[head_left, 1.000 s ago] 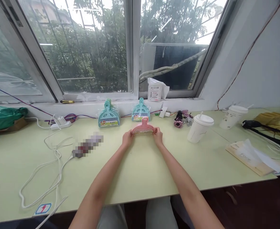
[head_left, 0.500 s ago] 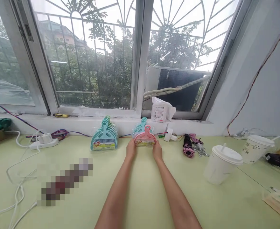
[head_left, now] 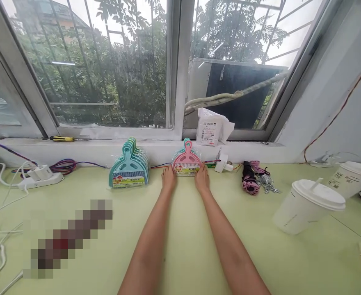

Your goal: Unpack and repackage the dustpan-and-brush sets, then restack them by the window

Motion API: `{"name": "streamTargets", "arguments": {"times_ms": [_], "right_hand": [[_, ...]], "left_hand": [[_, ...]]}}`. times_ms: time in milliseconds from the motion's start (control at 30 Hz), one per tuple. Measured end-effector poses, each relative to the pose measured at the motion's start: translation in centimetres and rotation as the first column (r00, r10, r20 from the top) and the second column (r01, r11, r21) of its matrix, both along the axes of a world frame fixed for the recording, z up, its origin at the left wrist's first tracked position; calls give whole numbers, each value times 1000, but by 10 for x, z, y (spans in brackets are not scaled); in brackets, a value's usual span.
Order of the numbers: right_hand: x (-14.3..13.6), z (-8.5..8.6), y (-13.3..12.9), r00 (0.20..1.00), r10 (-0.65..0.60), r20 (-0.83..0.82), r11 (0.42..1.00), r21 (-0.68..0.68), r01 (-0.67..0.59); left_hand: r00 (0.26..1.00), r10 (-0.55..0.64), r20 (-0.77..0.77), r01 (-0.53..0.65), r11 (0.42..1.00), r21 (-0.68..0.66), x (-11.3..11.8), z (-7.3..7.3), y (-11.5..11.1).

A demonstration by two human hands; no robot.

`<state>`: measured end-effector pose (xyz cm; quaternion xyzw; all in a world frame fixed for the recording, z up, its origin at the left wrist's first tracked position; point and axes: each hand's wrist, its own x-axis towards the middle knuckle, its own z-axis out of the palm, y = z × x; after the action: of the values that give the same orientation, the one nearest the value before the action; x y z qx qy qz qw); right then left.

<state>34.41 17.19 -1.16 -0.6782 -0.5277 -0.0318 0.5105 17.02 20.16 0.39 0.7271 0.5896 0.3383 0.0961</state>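
A pink dustpan-and-brush set [head_left: 186, 159] stands upright against the sill, in front of a stack of teal sets that shows only at its edges. My left hand [head_left: 168, 178] grips its left side, and my right hand [head_left: 202, 177] grips the right side, fingers pressed against the edges. To the left, a stack of teal dustpan-and-brush sets [head_left: 129, 168] in clear wrap stands on the green table [head_left: 183, 237], touched by neither hand.
Left lie a white power strip [head_left: 41, 179], cables and a pixelated object [head_left: 72, 233]. At right are a folded umbrella [head_left: 250, 178], keys [head_left: 268, 184] and two white lidded cups [head_left: 309, 205]. A wrapped box [head_left: 209, 129] and yellow cutter [head_left: 62, 139] rest on the sill.
The pink set has moved back against the teal sets behind it, with both hands still at its sides. The camera view has shifted closer and downward.
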Motion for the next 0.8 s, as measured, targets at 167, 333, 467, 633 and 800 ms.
{"name": "streamTargets", "arguments": {"times_ms": [167, 333, 467, 633, 800], "right_hand": [[1, 2, -2, 999, -32, 11, 998, -59, 33], [-2, 8, -2, 994, -83, 74, 985, -146, 93], [-4, 15, 0, 977, -124, 171, 934, -312, 173], [-3, 16, 2, 971, -118, 206, 915, -358, 187], [0, 11, -5, 970, -124, 208, 934, -305, 185]], "left_hand": [[1000, -13, 20, 13, 999, -51, -3, 4, 0], [999, 34, 42, -33, 999, -29, 1, 3, 4], [996, 81, 28, -80, 996, -36, 4, 2, 10], [997, 78, 23, -76, 995, -57, 3, -1, 11], [992, 34, 124, -32, 999, -26, 1, -5, 0]]}}
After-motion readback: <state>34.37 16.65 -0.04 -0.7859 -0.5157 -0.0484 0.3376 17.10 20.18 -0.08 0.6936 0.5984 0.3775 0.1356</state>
